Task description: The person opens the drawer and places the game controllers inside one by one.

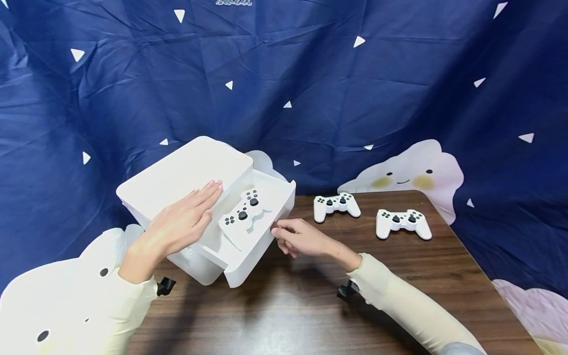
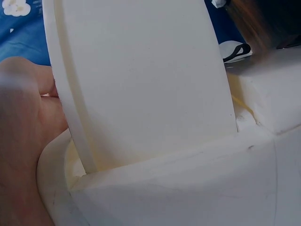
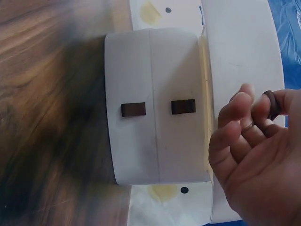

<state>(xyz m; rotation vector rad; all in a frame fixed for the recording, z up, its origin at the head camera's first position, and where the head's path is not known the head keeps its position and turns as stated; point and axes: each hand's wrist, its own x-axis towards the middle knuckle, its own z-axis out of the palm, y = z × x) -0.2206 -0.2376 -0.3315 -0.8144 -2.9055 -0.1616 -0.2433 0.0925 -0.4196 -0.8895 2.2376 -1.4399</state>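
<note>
A white box with drawers (image 1: 186, 172) sits at an angle on the table, its top drawer (image 1: 262, 261) pulled out. Inside that drawer lies a white game controller (image 1: 245, 212) with black sticks and buttons. My left hand (image 1: 182, 222) rests with extended fingers on the box's top, near its front edge. At the drawer's front, my right hand (image 1: 301, 237) pinches a dark pull tab (image 3: 272, 104) between thumb and finger. The right wrist view shows two more brown pull tabs on the closed drawer fronts (image 3: 134, 155) below.
Two more white controllers, one nearer the drawer (image 1: 336, 206) and one farther right (image 1: 403, 224), lie on the dark wooden table (image 1: 355, 315). Behind hangs a blue cloth (image 1: 310, 64) with white triangles and clouds.
</note>
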